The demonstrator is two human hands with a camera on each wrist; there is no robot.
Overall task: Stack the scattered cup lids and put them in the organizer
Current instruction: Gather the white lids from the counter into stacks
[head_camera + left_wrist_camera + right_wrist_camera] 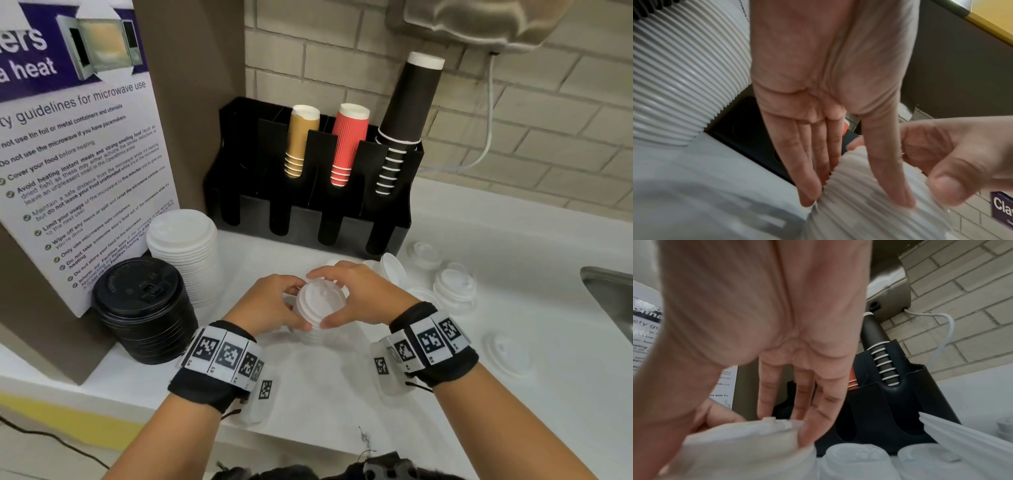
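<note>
Both hands hold small lid stack (pixel 317 310) above counter (pixel 342 394), in front of organizer (pixel 308 219). Left hand (pixel 270 305) braces stack side, fingers nearly straight against ribbed edges, thumb opposite. Right hand (pixel 356 298) curls over top lid, thumb and fingers pinching rim, likely seating it square. Loose lids (pixel 454 289) lie right of stack, near sink (pixel 609 294); more collecting likely before stack goes in a slot.
</note>
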